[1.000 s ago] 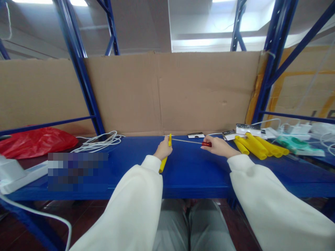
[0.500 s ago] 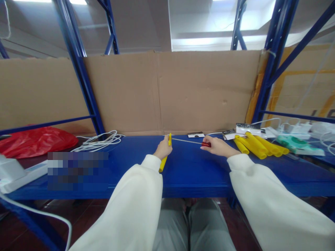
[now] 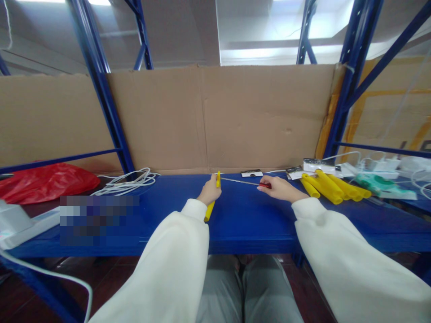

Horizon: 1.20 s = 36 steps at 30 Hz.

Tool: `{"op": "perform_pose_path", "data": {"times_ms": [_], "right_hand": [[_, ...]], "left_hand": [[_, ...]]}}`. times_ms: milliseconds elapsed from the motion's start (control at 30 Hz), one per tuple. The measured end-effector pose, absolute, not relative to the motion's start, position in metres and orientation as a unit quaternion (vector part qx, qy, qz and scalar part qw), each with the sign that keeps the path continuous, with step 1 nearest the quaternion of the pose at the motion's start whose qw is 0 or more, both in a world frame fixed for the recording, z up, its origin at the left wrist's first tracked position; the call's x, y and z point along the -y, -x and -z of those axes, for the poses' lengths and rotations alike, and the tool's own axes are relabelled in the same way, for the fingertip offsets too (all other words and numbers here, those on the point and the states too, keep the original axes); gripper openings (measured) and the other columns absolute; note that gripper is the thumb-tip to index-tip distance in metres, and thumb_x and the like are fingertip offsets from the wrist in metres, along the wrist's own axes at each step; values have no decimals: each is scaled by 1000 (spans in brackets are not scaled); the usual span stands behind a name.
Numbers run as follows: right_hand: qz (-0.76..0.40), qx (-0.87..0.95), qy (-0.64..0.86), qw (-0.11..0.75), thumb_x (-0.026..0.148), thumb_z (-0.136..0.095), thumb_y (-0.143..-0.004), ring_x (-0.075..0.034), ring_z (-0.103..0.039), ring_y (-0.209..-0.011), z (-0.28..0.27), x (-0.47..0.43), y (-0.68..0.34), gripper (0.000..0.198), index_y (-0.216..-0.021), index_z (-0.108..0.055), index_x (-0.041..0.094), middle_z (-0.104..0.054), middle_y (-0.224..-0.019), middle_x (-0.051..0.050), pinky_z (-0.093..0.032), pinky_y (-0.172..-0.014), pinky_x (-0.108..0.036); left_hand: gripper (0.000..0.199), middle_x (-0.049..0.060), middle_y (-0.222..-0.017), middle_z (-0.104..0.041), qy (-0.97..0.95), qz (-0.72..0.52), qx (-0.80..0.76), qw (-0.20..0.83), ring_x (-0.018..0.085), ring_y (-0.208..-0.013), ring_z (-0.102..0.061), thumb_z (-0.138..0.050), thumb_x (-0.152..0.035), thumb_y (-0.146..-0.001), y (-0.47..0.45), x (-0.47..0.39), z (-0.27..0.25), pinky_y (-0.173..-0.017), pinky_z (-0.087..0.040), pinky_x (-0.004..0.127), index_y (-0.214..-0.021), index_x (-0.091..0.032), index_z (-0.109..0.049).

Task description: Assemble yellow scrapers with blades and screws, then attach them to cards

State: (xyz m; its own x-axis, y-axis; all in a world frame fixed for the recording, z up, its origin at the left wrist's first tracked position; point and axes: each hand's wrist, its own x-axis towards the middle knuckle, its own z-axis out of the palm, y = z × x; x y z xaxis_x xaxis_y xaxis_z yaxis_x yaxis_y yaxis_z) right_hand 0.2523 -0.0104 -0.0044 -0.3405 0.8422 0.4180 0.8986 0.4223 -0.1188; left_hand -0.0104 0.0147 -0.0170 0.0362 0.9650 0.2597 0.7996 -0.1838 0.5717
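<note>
My left hand (image 3: 210, 189) is closed round a yellow tube (image 3: 209, 211), which slants upward and away from me over the blue tabletop. In my right hand (image 3: 279, 188) is a screwdriver (image 3: 240, 181), its red handle pinched between my fingers. Its thin metal shaft points left, and the tip meets or nearly meets the upper part of the tube. The exact contact at the tip is too small to make out. Just right of my right wrist lies a pile of several similar yellow tubes (image 3: 328, 190).
Black-and-white cards (image 3: 252, 173) lie by the cardboard wall (image 3: 202, 121) at the back. Coiled white cable (image 3: 134, 181), a red plastic bag (image 3: 50, 181) and a white power strip (image 3: 30, 229) occupy the left. A green-and-white packet (image 3: 384, 185) lies right, between blue rack posts (image 3: 352, 85).
The screwdriver's red handle has turned or tilted slightly in my right hand. My left hand and the tube stay almost where they were.
</note>
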Motion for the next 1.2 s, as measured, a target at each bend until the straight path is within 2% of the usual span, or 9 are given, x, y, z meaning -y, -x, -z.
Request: {"op": "perform_pose_path", "data": {"times_ms": [100, 267, 433, 633, 800, 967, 1200], "right_hand": [[74, 814, 530, 228, 35, -64, -81, -20, -66, -72, 7, 6, -255, 19, -93, -57, 22, -71, -82, -5, -42, -63, -27], [115, 818, 519, 220, 37, -57, -86, -19, -64, -69, 9, 7, -256, 14, -85, -59, 23, -71, -78, -3, -40, -60, -26], [88, 814, 535, 209, 35, -52, -89, -20, -66, -72, 6, 11, -253, 16, -88, -62, 22, -72, -81, -6, -42, -62, -27], [72, 813, 531, 228, 34, -64, -82, -19, -66, -71, 8, 7, -254, 16, -91, -58, 22, -71, -82, -4, -43, -63, -26], [111, 813, 536, 199, 37, -56, -88, -21, -66, -74, 6, 11, -253, 15, -87, -60, 22, -72, -84, -6, -42, -64, -27], [104, 804, 558, 177, 36, -50, -91, -22, -67, -78, 4, 13, -250, 20, -92, -63, 21, -73, -88, -7, -42, -65, -28], [57, 806, 548, 216, 33, -63, -83, -21, -67, -80, 7, 8, -253, 19, -97, -57, 21, -72, -90, -7, -44, -68, -27]], "left_hand": [[43, 13, -103, -69, -706, -306, -624, 136, 19, -81, -69, -52, -9, -82, 11, -16, 18, -75, -52, 31, -122, -19, -41], [42, 14, -108, -68, -706, -309, -621, 139, 19, -82, -69, -52, -9, -83, 11, -16, 18, -76, -52, 31, -122, -19, -41], [43, 15, -110, -68, -702, -311, -624, 143, 21, -83, -70, -53, -9, -82, 11, -16, 18, -77, -52, 33, -123, -18, -42], [44, 14, -108, -69, -708, -323, -609, 154, 21, -85, -69, -58, -14, -82, 14, -22, 22, -78, -52, 33, -122, -20, -42], [43, 13, -106, -69, -711, -321, -605, 158, 20, -84, -69, -57, -14, -83, 16, -24, 23, -77, -52, 32, -122, -20, -42], [43, 13, -108, -69, -713, -323, -601, 159, 20, -85, -69, -57, -14, -83, 16, -25, 23, -79, -52, 33, -122, -20, -42], [41, 14, -111, -68, -712, -326, -603, 155, 21, -85, -69, -55, -10, -83, 14, -26, 25, -78, -52, 33, -121, -19, -43]]}}
